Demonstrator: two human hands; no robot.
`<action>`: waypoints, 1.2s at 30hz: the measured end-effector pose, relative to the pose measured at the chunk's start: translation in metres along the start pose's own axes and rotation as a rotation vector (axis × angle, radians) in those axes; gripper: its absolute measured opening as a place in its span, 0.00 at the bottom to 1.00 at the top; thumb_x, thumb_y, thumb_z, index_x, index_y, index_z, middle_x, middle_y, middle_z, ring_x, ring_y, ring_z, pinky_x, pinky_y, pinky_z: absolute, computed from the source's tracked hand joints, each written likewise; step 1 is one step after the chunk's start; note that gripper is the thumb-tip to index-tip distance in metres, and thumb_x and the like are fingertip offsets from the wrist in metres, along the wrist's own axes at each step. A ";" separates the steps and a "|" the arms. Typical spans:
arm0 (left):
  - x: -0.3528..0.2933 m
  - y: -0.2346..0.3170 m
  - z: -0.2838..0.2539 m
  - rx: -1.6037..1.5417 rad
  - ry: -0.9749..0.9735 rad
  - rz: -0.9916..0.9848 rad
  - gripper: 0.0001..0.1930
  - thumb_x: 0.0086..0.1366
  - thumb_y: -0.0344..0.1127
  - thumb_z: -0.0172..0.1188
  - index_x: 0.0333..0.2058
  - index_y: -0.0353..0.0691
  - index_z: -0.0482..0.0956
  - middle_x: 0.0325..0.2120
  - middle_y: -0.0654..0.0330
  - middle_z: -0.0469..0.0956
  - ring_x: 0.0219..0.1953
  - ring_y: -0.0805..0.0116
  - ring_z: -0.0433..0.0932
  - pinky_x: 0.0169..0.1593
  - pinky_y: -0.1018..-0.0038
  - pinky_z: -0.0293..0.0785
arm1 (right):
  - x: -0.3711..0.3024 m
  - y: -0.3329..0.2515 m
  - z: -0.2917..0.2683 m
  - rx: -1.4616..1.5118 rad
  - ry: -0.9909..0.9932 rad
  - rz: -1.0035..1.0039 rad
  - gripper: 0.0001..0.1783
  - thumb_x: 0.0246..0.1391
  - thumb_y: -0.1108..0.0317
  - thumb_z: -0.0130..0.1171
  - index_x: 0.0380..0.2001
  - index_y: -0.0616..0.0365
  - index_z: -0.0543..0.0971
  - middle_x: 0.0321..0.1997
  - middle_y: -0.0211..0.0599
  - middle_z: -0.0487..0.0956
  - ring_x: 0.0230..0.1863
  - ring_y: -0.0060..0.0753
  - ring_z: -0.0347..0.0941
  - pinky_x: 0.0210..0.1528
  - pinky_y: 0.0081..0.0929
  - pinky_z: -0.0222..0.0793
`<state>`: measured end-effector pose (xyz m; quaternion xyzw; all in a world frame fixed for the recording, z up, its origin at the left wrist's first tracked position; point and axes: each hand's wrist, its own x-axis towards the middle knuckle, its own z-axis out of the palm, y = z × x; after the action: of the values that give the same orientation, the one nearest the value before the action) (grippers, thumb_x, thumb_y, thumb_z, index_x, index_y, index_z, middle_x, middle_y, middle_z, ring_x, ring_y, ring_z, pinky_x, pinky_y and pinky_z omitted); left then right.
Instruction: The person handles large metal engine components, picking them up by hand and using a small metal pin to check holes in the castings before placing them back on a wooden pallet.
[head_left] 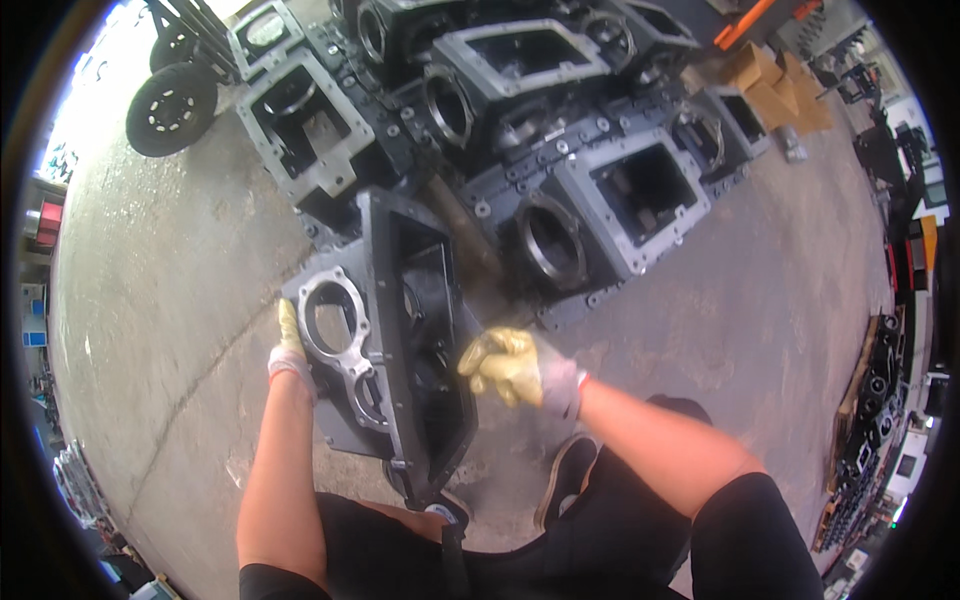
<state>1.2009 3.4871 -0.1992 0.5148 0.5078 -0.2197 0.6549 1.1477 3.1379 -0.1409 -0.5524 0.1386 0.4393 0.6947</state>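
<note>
Two hands, apart: gloved left hand (288,345) against dark-grey boxy metal casting (384,310), gloved right hand (510,368) curled beside it; both grips unclear. Best support both sides evenly.

A grey concrete floor (180,260) fills most of the frame, with a crack (200,385) running diagonally across its left half. Bright light washes over the upper left, behind a black wheel (172,110). Brown cardboard (780,85) lies at upper right; blue boxes (35,330) line the left edge, and rows of dark metal parts (868,430) the lower right.
</note>
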 end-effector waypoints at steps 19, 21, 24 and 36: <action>-0.050 0.014 0.026 0.152 0.195 0.031 0.48 0.54 0.81 0.58 0.55 0.39 0.81 0.46 0.59 0.83 0.44 0.61 0.78 0.49 0.59 0.75 | -0.016 -0.025 0.070 -0.206 0.434 -0.167 0.34 0.54 0.56 0.71 0.56 0.71 0.74 0.48 0.41 0.82 0.49 0.26 0.77 0.52 0.26 0.74; -0.061 0.013 0.025 0.110 0.158 0.030 0.49 0.56 0.79 0.58 0.56 0.36 0.79 0.47 0.58 0.82 0.45 0.62 0.78 0.51 0.62 0.75 | -0.027 -0.032 0.079 -0.157 0.603 -0.078 0.34 0.53 0.58 0.72 0.56 0.71 0.74 0.51 0.46 0.82 0.54 0.30 0.78 0.56 0.28 0.74; -0.073 0.003 0.030 0.245 0.219 0.074 0.53 0.54 0.78 0.61 0.58 0.29 0.76 0.53 0.51 0.80 0.53 0.59 0.76 0.60 0.64 0.69 | -0.048 -0.041 0.079 -0.334 0.692 -0.054 0.38 0.54 0.54 0.72 0.57 0.74 0.73 0.52 0.48 0.82 0.54 0.36 0.79 0.58 0.32 0.73; -0.119 -0.028 0.045 0.291 -0.013 0.109 0.52 0.57 0.65 0.69 0.61 0.18 0.68 0.54 0.41 0.78 0.57 0.56 0.77 0.60 0.68 0.70 | -0.040 -0.070 0.057 -1.053 0.903 0.201 0.23 0.58 0.52 0.61 0.49 0.56 0.81 0.48 0.52 0.83 0.51 0.56 0.79 0.53 0.46 0.74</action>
<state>1.1516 3.4077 -0.1076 0.6296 0.4377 -0.2582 0.5877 1.1615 3.1702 -0.0482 -0.9285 0.2327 0.2377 0.1653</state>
